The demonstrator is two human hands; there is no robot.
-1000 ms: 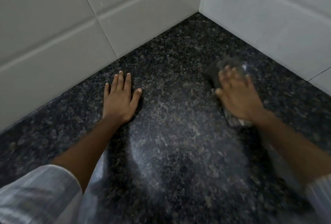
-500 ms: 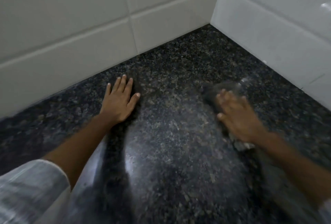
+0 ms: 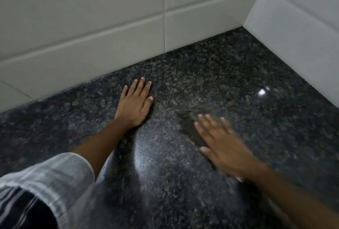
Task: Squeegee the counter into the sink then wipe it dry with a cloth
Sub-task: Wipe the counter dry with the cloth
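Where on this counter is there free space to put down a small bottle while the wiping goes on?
The back corner of the counter, between the two tiled walls, is bare. So is the strip left of the flat left hand. Crowded: the middle, where the right hand presses the dark cloth.

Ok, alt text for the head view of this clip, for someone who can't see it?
A person's right hand presses a dark cloth flat on a speckled black granite counter, blurred by motion. The left hand rests palm down, fingers spread, near the white tiled wall. No sink is in view.
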